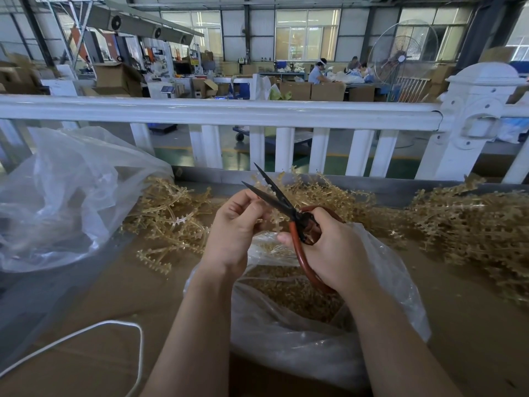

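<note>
Over the bag (pixel 300 348), left hand (pixel 233 230) pinches a sprig (pixel 275 223); right hand (pixel 335 253) grips open scissors (pixel 274 197) that might nip those fingers (pixel 246 203).

I log 1 white railing (pixel 217 111) across the view's middle. 1 crumpled clear bag (pixel 57 196) lies at left; 1 white cord (pixel 141 345) loops below it. Beyond the railing: 1 standing fan (pixel 402 57), cardboard boxes (pixel 327 91), seated workers (pixel 316 73).

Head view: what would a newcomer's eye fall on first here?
The red-handled scissors, blades open, held by the right hand at the centre, close to the tan plastic sprig that the left hand pinches. Next, the clear bag of cut pieces under both hands, and the tan sprigs heaped behind them.
</note>
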Available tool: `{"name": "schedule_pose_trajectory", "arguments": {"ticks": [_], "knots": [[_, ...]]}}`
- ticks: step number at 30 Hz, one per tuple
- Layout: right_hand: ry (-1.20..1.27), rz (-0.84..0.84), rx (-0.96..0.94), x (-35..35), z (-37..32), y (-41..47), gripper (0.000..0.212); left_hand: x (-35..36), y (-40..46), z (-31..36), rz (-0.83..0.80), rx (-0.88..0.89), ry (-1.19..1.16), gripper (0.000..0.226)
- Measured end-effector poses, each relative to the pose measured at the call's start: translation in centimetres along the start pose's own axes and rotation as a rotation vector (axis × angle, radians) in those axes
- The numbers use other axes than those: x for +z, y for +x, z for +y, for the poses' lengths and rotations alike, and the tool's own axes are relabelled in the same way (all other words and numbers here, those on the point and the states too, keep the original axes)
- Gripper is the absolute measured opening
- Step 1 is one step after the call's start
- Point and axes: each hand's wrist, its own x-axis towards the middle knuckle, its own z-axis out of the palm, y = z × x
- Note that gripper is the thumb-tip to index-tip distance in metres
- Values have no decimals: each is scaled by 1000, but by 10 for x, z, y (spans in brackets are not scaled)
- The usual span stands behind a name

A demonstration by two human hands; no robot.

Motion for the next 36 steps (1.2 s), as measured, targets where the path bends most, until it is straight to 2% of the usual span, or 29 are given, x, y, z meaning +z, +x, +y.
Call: {"name": "schedule_pose_trajectory", "arguments": {"ticks": [4, 11, 15, 27, 31, 36], "knots": [[-16, 52, -6, 0, -1, -2, 70, -1, 0, 0, -9, -10, -8, 12], [-40, 112, -52, -3, -5, -3, 63, -3, 1, -1, -28, -4, -21, 29], [-48, 125, -65, -3, -6, -3, 68, -4, 2, -1, -32, -7, -26, 28], [-59, 155, -99, -4, -4, -4, 62, -2, 0, 2, -9, -46, -19, 19], [-80, 158, -105, -6, -3, -4, 60, -3, 1, 3, 38, -24, -91, 17], [-74, 163, -110, -6, -1, -4, 65, -5, 1, 4, 42, 19, -51, 32]]}}
